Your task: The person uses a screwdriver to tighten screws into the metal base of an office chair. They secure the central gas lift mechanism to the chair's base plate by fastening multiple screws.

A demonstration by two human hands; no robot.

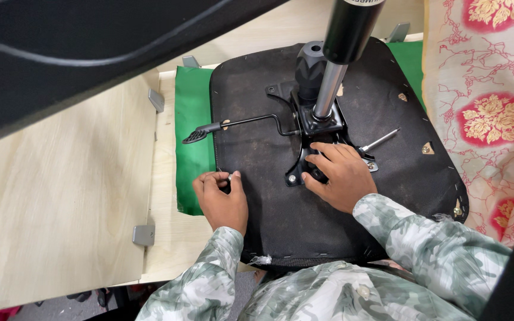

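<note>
The seat, an upturned chair base with black fabric underside, lies on a green cloth over the pale wooden table, and I see the black metal bracket sitting at its centre with the gas cylinder rising from it toward the camera. My right hand lies curled over the near edge of the bracket, fingers bent down onto the plate; I cannot tell whether it pinches anything beneath them. My left hand rests at the seat's left edge, fingertips closed on a small silvery part, probably a bolt or washer. A screwdriver lies on the fabric just right of the bracket, apart from both hands, and the lever sticks out leftward over the cloth. The risks I judge from here: the small part is held only at the fingertips, right beside the seat edge, so a slip could send it off onto the cloth or down the gap beside the table. The bracket looks not fully fastened, so the tall cylinder could tip it if the right hand eases off. The screwdriver could roll down the sloping fabric, and my left sleeve could catch the lever.
</note>
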